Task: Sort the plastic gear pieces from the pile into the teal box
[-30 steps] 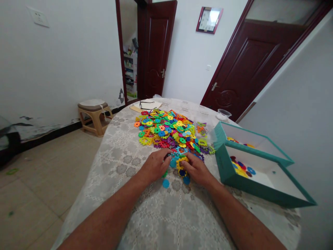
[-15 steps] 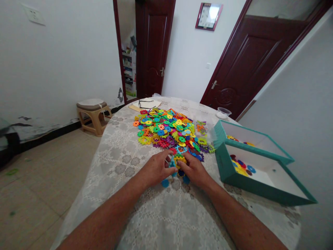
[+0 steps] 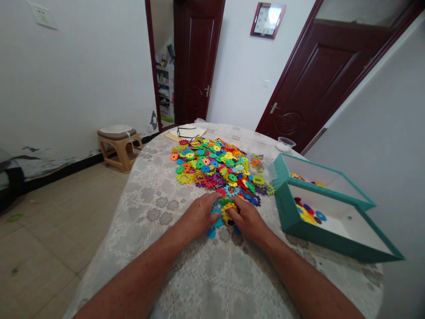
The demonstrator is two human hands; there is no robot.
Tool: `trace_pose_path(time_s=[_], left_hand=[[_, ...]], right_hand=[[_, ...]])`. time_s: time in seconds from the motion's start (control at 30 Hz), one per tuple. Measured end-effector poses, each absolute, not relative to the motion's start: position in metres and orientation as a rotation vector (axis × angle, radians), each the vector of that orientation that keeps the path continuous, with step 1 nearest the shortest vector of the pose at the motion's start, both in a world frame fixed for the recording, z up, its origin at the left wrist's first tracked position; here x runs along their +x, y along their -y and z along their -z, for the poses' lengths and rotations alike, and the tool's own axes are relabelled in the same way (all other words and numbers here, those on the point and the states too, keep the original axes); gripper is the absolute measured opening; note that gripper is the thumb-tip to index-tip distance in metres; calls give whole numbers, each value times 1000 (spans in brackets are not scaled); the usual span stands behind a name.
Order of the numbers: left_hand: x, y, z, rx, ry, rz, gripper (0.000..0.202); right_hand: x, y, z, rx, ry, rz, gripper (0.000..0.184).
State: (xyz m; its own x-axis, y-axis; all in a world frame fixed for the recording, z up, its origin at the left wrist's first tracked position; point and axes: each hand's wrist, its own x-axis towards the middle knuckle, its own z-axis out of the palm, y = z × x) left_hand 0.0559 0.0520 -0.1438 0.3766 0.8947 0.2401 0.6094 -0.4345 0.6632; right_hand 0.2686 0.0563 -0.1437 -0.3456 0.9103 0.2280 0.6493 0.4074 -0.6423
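Note:
Both of my hands meet just in front of a heap of colourful plastic interlocking discs (image 3: 212, 164) on the table. My right hand (image 3: 248, 218) has its thumb and fingers closed on a yellow toothed disc (image 3: 227, 214), tilted upright. My left hand (image 3: 203, 213) grips a light-blue toothed disc (image 3: 218, 221), its thumb lying across it. A green disc (image 3: 226, 201) shows between the hands, and a blue round disc (image 3: 211, 233) is under the left thumb. Fingertips are partly hidden, and I cannot tell how these pieces are joined.
To the right stands a teal box (image 3: 315, 232) with a few discs inside, its lid-like second half (image 3: 332, 170) behind it. Glasses (image 3: 187, 132) lie on papers at the back left. A clear plastic bowl (image 3: 286, 142) sits at the back right. A patterned cloth (image 3: 152, 248) covers the table.
My left fingers have come down and closed on the light-blue disc. The yellow disc in my right hand has turned and sits a little lower.

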Motion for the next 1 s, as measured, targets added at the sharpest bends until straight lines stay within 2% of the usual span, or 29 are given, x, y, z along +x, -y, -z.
trace_pose_path(time_s=[0.17, 0.27, 0.4, 0.57, 0.8, 1.0], left_hand=[[49, -55, 140, 2118, -1368, -892, 52], [46, -56, 136, 2091, -1394, -955, 41], [46, -56, 133, 1924, -1381, -996, 33], [47, -57, 133, 1707, -1306, -1026, 29], [45, -61, 134, 1647, -1294, -1077, 41], [48, -62, 136, 1562, -1209, -1069, 41]], right_hand=[[271, -59, 143, -1329, 2008, -705, 38], [270, -58, 143, -1345, 2012, -711, 42], [269, -56, 143, -1349, 2033, -717, 41], [269, -55, 145, -1304, 1912, -977, 37], [271, -57, 141, -1307, 1775, -1098, 37], [272, -58, 139, -1173, 1588, -1424, 22]])
